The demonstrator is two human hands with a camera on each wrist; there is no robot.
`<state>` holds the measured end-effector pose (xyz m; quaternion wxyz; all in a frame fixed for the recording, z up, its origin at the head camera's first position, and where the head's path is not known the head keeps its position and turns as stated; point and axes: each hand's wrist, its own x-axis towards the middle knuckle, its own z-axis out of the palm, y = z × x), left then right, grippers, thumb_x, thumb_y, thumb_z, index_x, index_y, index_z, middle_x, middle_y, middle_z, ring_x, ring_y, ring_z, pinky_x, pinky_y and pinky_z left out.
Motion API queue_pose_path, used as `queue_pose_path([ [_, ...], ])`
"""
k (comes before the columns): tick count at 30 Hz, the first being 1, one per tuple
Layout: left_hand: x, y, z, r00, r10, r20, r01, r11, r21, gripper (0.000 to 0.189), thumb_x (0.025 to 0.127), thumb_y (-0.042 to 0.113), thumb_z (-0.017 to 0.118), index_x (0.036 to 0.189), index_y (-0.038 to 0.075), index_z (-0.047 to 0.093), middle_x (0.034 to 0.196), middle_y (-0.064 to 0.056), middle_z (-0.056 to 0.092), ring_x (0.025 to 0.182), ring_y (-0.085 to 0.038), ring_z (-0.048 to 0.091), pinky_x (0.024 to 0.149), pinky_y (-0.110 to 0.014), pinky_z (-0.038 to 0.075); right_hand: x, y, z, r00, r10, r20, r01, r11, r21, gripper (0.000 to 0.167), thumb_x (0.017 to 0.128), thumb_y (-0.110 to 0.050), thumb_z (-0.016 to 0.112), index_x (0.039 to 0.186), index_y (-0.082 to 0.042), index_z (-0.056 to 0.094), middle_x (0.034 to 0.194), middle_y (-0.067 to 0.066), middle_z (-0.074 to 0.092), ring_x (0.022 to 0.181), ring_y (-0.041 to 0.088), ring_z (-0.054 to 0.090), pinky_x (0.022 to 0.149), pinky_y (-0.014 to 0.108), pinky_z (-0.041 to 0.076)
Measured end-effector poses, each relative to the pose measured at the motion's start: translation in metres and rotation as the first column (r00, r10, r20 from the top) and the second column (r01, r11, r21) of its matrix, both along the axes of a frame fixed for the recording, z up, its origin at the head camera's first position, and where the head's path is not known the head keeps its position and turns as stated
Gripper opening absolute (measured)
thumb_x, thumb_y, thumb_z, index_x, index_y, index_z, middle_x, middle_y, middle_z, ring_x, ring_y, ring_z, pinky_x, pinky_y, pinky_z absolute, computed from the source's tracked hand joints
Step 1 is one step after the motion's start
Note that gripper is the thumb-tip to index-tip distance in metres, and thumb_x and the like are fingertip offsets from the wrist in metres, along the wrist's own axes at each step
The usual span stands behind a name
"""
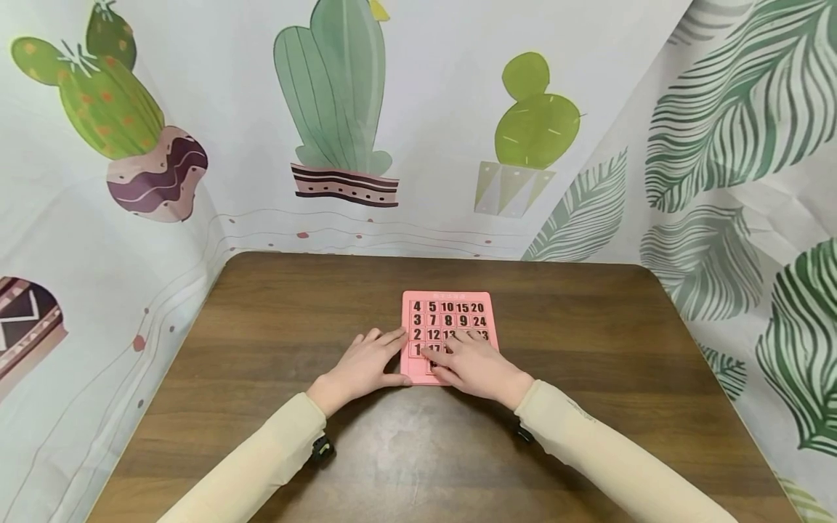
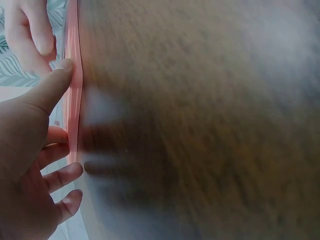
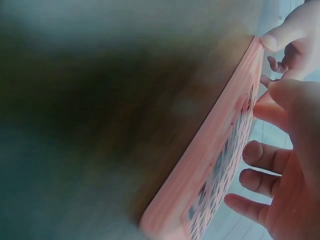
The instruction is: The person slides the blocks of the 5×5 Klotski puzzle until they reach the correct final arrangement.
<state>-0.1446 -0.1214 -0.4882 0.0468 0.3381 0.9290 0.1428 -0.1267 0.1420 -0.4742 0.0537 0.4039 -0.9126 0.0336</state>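
A pink sliding number puzzle [image 1: 451,296] lies flat on the table, its square tiles printed with black numbers. Its top row reads 4, 5, 10, 15, 20, and the lower left slot shows bare pink. My left hand [image 1: 362,363] holds the puzzle at its left side, thumb at the near left corner and fingertips along the left edge. Over the lower right tiles, my right hand [image 1: 480,367] spreads its fingers and covers several numbers. Its index fingertip touches the tiles near 1 and 17. The right wrist view shows the right fingers [image 3: 262,155] extended over the tile face.
The brown wooden table [image 1: 314,290] reaches out on all sides of the puzzle. Behind it and at both sides hangs a white cloth [image 1: 431,131] printed with cacti and leaves. A dark band with a small device [image 1: 322,447] sits at the left wrist.
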Motion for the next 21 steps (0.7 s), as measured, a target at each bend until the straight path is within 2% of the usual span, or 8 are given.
queue_pose_path([
  [9, 0.0, -0.003, -0.002, 1.0, 0.01, 0.003, -0.01, 1.0, 0.003, 0.087, 0.088, 0.06, 0.075, 0.154, 0.007, 0.052, 0.161, -0.01, 0.047, 0.124, -0.033, 0.052, 0.093, -0.05, 0.043, 0.017, 0.017, -0.002, 0.995, 0.052, -0.089, -0.054, 0.998, -0.015, 0.036, 0.1, -0.038, 0.068, 0.132, -0.024, 0.075, 0.09, 0.001, 0.064, 0.094, 0.023, 0.057, 0.085, 0.044, 0.046],
  [21, 0.0, 0.0, -0.003, 1.0, 0.017, 0.02, -0.016, 1.0, -0.009, 0.089, 0.089, 0.06, 0.074, 0.155, 0.006, 0.049, 0.161, -0.011, 0.047, 0.125, -0.032, 0.051, 0.098, -0.052, 0.043, 0.022, -0.006, -0.003, 0.994, 0.051, -0.095, -0.048, 0.998, 0.035, 0.043, 0.1, -0.04, 0.067, 0.139, -0.023, 0.069, 0.097, 0.004, 0.067, 0.1, 0.028, 0.061, 0.093, 0.049, 0.049],
])
